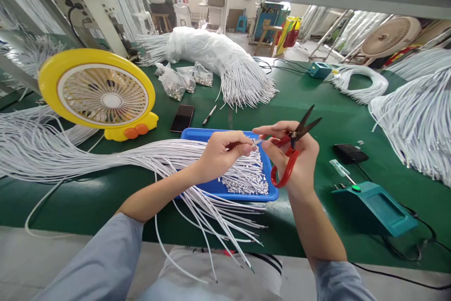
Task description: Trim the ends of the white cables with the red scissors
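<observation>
The left hand (223,153) is pinching a small pale piece (258,142) at its fingertips, directly before the right hand's (299,160) thumb and forefinger; whether these are touching it, I cannot tell. The right hand is also grasping red-handled scissors (293,138). Underneath, a blue tray (273,193) is holding metal-tipped white cables (243,172); beyond, clear bags (173,86) are containing small pieces.

The pale bit (258,142) at the tips of my left hand (219,156), perhaps a cable end, is too small to make out. My right hand (301,162) partly hides the red-handled scissors (289,169). White cables (105,164) cover the blue tray's (274,192) left side and leave the frame at far left; another bundle (416,113) is cut off at the right edge.
</observation>
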A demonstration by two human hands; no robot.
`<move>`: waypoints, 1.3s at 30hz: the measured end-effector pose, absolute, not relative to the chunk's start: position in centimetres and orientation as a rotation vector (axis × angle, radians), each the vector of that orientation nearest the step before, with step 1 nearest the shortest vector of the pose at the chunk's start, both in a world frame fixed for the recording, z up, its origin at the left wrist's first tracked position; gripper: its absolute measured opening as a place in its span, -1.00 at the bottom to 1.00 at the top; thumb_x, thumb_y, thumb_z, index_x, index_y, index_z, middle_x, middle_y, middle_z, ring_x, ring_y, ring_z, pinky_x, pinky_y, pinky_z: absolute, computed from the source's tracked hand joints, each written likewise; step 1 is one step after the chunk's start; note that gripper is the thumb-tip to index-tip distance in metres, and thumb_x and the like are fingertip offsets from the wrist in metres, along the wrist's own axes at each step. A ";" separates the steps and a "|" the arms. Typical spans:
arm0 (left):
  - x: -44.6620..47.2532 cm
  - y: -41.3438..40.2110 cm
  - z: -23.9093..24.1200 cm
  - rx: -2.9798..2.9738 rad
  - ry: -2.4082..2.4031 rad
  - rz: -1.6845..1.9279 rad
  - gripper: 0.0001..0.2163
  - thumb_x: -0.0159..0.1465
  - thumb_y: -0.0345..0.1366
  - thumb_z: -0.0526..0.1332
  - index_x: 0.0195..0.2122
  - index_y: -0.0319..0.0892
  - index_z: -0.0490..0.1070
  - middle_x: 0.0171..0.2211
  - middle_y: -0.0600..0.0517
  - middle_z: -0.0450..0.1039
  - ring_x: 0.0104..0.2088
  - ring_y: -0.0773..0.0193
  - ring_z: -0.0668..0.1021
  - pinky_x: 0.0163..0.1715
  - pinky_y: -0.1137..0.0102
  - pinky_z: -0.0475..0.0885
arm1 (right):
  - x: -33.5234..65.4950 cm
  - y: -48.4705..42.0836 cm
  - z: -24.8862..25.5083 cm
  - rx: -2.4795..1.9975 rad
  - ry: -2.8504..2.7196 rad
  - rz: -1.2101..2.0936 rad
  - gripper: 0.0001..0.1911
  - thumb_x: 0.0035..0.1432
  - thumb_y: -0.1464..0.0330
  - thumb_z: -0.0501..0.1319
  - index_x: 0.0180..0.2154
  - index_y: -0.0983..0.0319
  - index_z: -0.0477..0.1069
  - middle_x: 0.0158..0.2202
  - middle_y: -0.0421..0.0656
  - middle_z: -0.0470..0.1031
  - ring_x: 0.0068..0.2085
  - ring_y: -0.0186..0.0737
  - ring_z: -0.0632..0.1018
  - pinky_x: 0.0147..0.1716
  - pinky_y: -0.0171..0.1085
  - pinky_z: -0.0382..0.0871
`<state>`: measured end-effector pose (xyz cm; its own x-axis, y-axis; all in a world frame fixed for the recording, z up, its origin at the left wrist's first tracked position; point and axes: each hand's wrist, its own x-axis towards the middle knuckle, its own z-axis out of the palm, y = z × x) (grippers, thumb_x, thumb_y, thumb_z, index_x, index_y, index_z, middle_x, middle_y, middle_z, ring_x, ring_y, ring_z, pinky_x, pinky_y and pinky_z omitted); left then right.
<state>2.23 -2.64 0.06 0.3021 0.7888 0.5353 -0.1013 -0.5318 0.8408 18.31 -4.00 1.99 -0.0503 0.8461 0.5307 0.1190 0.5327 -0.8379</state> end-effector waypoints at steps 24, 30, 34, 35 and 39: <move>1.6 -1.7 -0.3 2.132 0.846 1.886 -0.91 0.24 -0.40 0.27 -0.42 -0.26 0.46 -0.54 0.08 0.40 -0.50 0.45 0.39 -0.48 0.51 0.34 | 17.9 -4.8 1.5 -0.953 -1.400 0.761 -0.72 -0.05 0.39 0.37 -0.24 0.16 0.40 -0.42 -0.25 0.50 -0.41 -0.35 0.48 -0.44 -0.34 0.31; 0.9 -3.5 0.8 1.815 0.560 1.551 -0.90 0.29 -0.34 0.21 -0.26 -0.22 0.50 -0.43 0.05 0.43 -0.57 0.50 0.46 -0.59 0.57 0.37 | 20.9 -4.3 -4.7 -1.294 -1.466 0.732 -0.74 -0.07 0.34 0.29 -0.26 0.22 0.39 -0.40 -0.19 0.54 -0.38 -0.28 0.51 -0.35 -0.29 0.37; 1.2 -5.0 1.1 1.947 0.493 1.438 -0.90 0.26 -0.39 0.23 -0.34 -0.26 0.54 -0.49 0.02 0.45 -0.57 0.48 0.42 -0.59 0.55 0.32 | 23.2 -4.7 -9.8 -1.445 -1.479 0.729 -0.75 -0.15 0.37 0.23 -0.31 0.26 0.41 -0.45 -0.14 0.57 -0.41 -0.19 0.54 -0.32 -0.22 0.39; 1.3 -5.3 1.2 1.965 0.484 1.431 -0.90 0.25 -0.39 0.24 -0.36 -0.27 0.54 -0.51 0.02 0.44 -0.57 0.47 0.40 -0.60 0.55 0.29 | 23.6 -4.8 -10.6 -1.481 -1.472 0.711 -0.76 -0.15 0.37 0.23 -0.32 0.26 0.41 -0.45 -0.14 0.57 -0.41 -0.18 0.55 -0.30 -0.20 0.39; 1.1 -6.4 1.3 1.900 0.447 1.343 -0.89 0.22 -0.34 0.28 -0.39 -0.27 0.55 -0.52 0.01 0.45 -0.58 0.48 0.35 -0.65 0.56 0.21 | 25.0 -5.0 -11.8 -1.559 -1.413 0.620 -0.74 -0.13 0.31 0.25 -0.31 0.26 0.45 -0.45 -0.12 0.56 -0.40 -0.15 0.54 -0.28 -0.17 0.36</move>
<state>1.07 -6.36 1.26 0.3875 0.6550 0.6487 -0.1357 -0.6555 0.7429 24.98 -5.03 -11.83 0.2164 0.9545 0.2052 0.4952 0.0738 -0.8656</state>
